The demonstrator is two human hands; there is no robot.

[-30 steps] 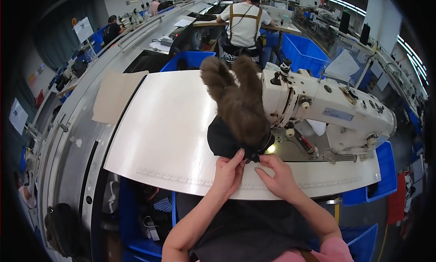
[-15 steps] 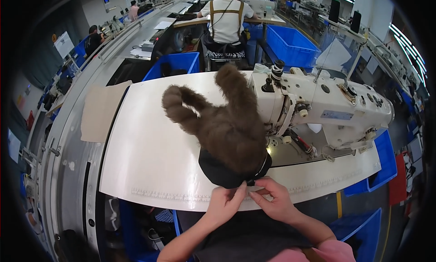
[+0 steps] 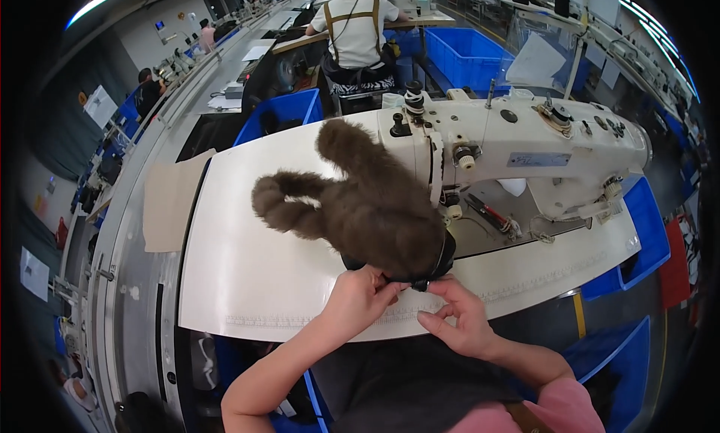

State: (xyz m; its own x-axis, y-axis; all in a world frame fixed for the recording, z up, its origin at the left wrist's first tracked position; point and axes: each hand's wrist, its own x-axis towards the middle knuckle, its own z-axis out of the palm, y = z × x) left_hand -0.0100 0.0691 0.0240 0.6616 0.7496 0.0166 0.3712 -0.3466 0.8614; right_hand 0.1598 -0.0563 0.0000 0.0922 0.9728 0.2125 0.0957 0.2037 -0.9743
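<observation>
A brown furry piece [image 3: 379, 219] with long, limb-like plush parts lies on the white sewing table, its far parts pointing away from me. Black fabric [image 3: 448, 257] shows along its lower right edge, with a short black strap [image 3: 421, 286] at the near side. My left hand [image 3: 358, 304] pinches the near edge beside the strap, fingertips partly under the fur. My right hand [image 3: 459, 319] has its index fingertip at the strap, its thumb apart and its other fingers curled; the exact grip is partly hidden.
A white sewing machine [image 3: 517, 144] stands right of the furry piece. Red-handled tool [image 3: 487, 211] and threads lie under its arm. The table [image 3: 240, 275] bears a printed ruler near its front edge. Beige cloth [image 3: 171, 204] lies left. Blue bins [image 3: 472, 61] and a seated person [image 3: 360, 31] are beyond.
The furry piece has turned and shifted left at its far end, and its black fabric is less exposed. My hands remain at its near edge. The view has tilted slightly.
</observation>
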